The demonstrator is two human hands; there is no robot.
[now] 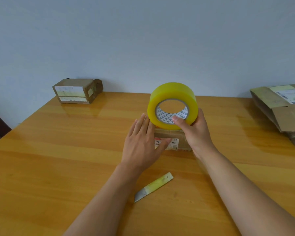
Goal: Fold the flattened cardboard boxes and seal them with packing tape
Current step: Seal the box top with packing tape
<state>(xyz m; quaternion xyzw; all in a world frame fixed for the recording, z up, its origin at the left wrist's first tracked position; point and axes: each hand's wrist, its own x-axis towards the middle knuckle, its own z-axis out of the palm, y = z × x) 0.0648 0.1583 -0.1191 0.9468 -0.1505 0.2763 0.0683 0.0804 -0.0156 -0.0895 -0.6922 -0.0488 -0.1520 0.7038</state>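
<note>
**Head view: tape held over a small box**

The tape point(172, 106) is gripped by the right hand point(194, 132), thumb hooked in the core, just above the box point(170, 142). The box is steadied by the left hand point(141, 143), fingers straight. The light box could be dragged askew if tape is pulled hard. A glossy wooden table point(58, 150) is backed by a plain wall point(143, 40).

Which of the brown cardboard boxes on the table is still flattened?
The stack of flattened brown cardboard boxes at the table's right edge. The small box under the yellow tape roll and the box at the far left corner are folded up.
</note>
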